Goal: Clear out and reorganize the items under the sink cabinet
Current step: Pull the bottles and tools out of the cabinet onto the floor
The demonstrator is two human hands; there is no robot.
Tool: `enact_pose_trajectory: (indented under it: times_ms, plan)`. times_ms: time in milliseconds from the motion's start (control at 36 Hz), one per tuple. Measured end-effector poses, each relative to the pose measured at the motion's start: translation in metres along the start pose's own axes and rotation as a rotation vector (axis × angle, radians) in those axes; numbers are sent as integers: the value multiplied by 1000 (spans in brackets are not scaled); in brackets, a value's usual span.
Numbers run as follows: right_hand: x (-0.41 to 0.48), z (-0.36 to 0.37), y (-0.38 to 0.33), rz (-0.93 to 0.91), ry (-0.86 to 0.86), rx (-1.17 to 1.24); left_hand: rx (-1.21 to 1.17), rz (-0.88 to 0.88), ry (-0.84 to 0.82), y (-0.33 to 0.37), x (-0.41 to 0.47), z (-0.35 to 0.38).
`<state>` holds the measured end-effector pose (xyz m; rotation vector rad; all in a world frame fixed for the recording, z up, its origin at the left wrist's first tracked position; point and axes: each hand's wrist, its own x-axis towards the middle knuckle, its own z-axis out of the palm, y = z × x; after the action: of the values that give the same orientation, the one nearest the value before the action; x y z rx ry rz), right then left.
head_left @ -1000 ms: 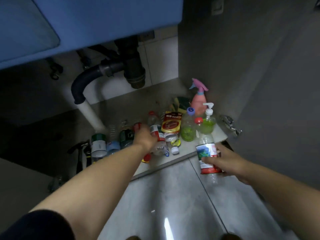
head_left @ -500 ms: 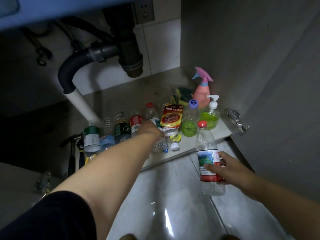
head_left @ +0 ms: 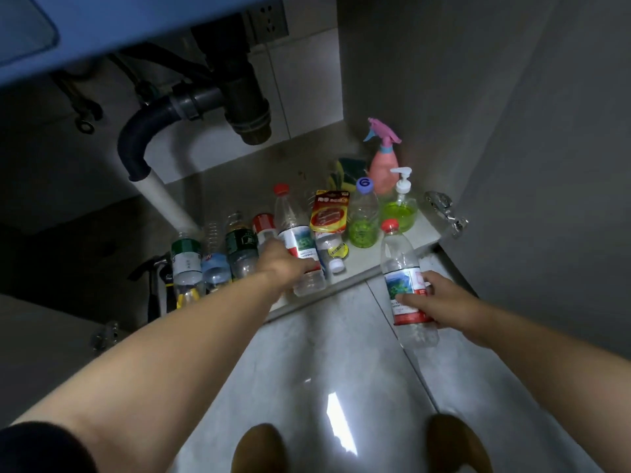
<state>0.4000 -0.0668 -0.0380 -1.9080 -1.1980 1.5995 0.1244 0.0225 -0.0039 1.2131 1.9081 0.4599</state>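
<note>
Head camera: the right hand (head_left: 442,303) grasps a water bottle (head_left: 400,262) already out over the near floor (head_left: 307,356), the left hand (head_left: 285,266) clasps a second bottle (head_left: 297,240) in the cabinet (head_left: 239,186), where most items remain.

Glossy grey tiled floor (head_left: 300,370) with white streak of reflected light (head_left: 338,425). Overhead, blue sink basin (head_left: 102,25) and black drain trap (head_left: 246,100); behind, white tiled back wall (head_left: 307,87) with grey wall socket (head_left: 268,20); at right, grey cabinet side panel (head_left: 409,80).

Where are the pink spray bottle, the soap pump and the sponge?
pink spray bottle (head_left: 384,169): head view, its pink body.
soap pump (head_left: 398,213): head view, its green-filled body.
sponge (head_left: 347,166): head view, its green face.
</note>
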Motion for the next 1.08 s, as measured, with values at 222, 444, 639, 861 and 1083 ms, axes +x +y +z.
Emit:
enact_pose_trajectory:
  times_ms: [222, 444, 639, 861, 1083]
  plan:
    - [-6, -13, 37, 72, 49, 52, -151, 55, -390, -3, -66, 51]
    - [14, -13, 105, 161, 212, -64, -191, -179, -705, -41, -90, 140]
    - [39, -5, 153, 215, 328, -239, -201, -252, -632, -70, -77, 196]
    - [27, 4, 162, 47, 533, -841, -219, -231, -473, -94, -58, 238]
    - [0, 18, 182, 261, 576, -846, -239, -54, -453, -99, -54, 260]
